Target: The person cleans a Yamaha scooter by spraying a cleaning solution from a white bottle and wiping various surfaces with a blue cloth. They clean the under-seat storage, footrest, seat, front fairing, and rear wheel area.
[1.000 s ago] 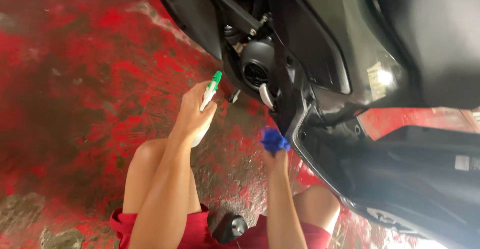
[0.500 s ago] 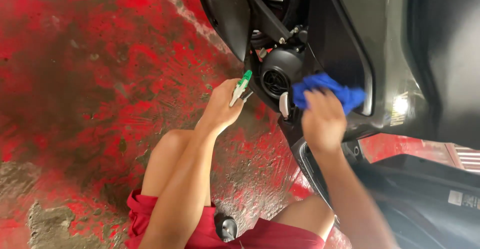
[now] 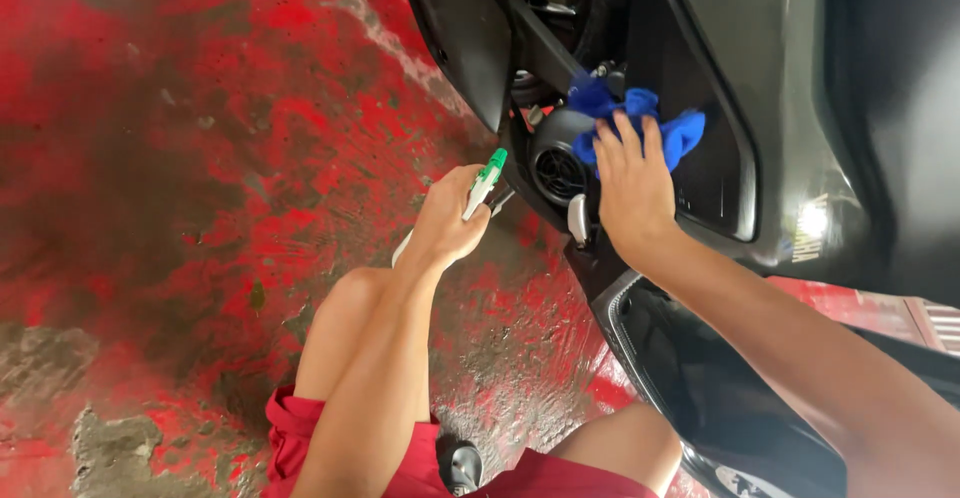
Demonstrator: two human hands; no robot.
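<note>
1. Red shorts (image 3: 400, 463), bare knees low in frame; person crouches on the floor.
2. Left hand (image 3: 445, 223) has its fingers closed round a white spray bottle with green nozzle (image 3: 484, 180), long axis pointing up-right at the scooter.
3. Right hand (image 3: 632, 188), fingers spread flat, presses a blue cloth (image 3: 670, 128) on the dark scooter body (image 3: 780, 108), beside a round vented cover (image 3: 556, 168). Cloth lies right of the nozzle; right hand is on it.
4. Floor (image 3: 180, 158) is worn red paint, wet-looking, grey patches.
</note>
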